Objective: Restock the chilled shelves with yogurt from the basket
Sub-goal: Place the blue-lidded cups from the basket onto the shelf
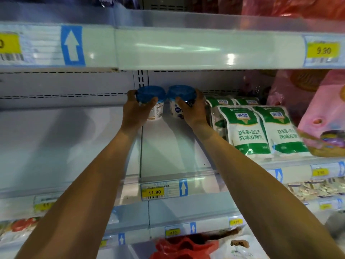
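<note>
On shelf (74,146), left hand (137,109) clamps left yogurt tub (150,94); right hand (194,109), right yogurt tub (180,93).

Item one: left yogurt tub (150,94), white body, blue lid, upright, deep on the chilled shelf (168,146), gripped by your left hand (135,111). Item two: right yogurt tub (180,93), same build, upright just beside it, lids nearly touching, gripped by your right hand (194,109).

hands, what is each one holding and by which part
Left hand grips the left tub, right hand the right tub, each by the blue lid rim and upper side.
</note>
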